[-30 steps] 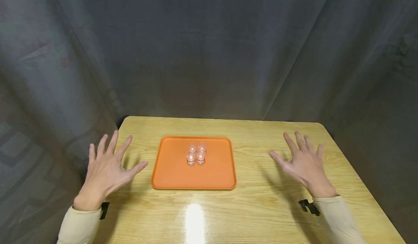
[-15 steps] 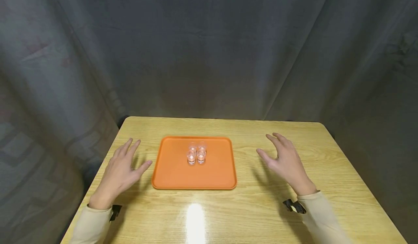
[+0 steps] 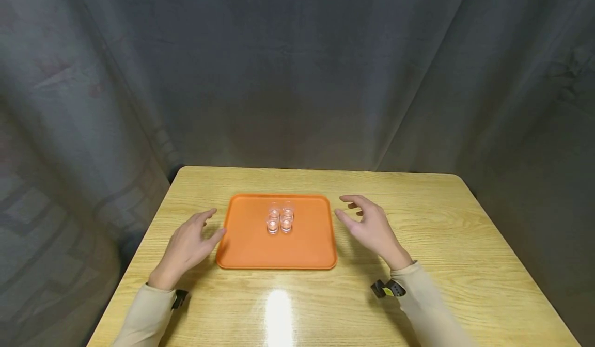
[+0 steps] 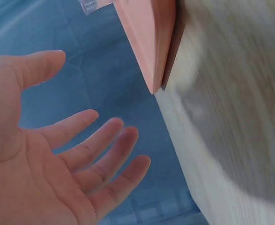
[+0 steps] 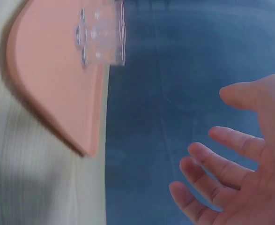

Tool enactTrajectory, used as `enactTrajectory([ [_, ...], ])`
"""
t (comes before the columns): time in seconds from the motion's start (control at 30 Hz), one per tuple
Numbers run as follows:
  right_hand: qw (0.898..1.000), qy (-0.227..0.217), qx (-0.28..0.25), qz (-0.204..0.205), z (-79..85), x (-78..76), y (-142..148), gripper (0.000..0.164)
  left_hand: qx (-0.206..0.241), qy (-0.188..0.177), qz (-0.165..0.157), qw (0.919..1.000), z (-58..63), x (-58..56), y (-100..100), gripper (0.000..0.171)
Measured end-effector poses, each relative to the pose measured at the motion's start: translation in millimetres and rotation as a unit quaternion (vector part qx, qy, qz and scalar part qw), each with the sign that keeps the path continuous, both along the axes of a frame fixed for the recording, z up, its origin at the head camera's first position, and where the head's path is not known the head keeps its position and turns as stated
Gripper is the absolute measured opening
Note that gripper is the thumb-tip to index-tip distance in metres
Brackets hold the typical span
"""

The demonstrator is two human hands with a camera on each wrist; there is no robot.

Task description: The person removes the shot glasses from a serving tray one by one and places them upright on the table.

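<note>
Several small clear glasses (image 3: 279,220) stand upright in a tight cluster on an orange tray (image 3: 251,249), a little above its middle in the head view. My left hand (image 3: 188,246) hovers at the tray's left edge, thumb tip overlapping the rim in this view. Off the right edge is my right hand (image 3: 369,225), thumb and fingers spread apart and pointing toward the glasses. Neither hand holds anything. Both wrist views show relaxed, slightly bent fingers with bare palms; in the right wrist view the glasses (image 5: 102,35) project from the tray.
The tray lies on a light wooden table (image 3: 441,243) with rounded far corners. Dark grey curtains (image 3: 279,78) hang behind it and along both sides. A black strap device (image 3: 388,288) sits at the right wrist, and a similar black piece (image 3: 179,299) at the left.
Both hands have moved inward toward the tray, the right one farther. Their widely spread fingers have relaxed and bent slightly. Tray and glasses have stayed in place.
</note>
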State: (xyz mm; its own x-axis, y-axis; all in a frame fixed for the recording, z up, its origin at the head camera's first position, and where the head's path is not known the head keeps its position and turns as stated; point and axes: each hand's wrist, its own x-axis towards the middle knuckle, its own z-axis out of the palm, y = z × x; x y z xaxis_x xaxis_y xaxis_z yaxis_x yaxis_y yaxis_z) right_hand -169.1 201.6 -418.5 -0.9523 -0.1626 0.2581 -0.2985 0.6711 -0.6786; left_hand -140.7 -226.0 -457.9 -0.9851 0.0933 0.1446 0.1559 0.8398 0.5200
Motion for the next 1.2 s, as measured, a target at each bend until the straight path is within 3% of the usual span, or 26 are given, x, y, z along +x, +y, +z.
enactTrajectory([
  [0.4,0.995,-0.059,-0.06,0.061,-22.4,-14.8,-50,0.034,-0.025,-0.073,0.004,0.997,-6.7,-7.5,3,0.058],
  [0.8,0.99,-0.089,-0.078,0.074,-47.1,-25.6,-90,0.032,-0.056,-0.095,-0.006,0.9939,-10.4,-15.5,7,0.042],
  [1.2,0.99,-0.117,-0.064,0.046,-61.7,-28.1,-104,0.034,-0.052,-0.115,-0.015,0.9919,-12.6,-21.0,10,0.037],
])
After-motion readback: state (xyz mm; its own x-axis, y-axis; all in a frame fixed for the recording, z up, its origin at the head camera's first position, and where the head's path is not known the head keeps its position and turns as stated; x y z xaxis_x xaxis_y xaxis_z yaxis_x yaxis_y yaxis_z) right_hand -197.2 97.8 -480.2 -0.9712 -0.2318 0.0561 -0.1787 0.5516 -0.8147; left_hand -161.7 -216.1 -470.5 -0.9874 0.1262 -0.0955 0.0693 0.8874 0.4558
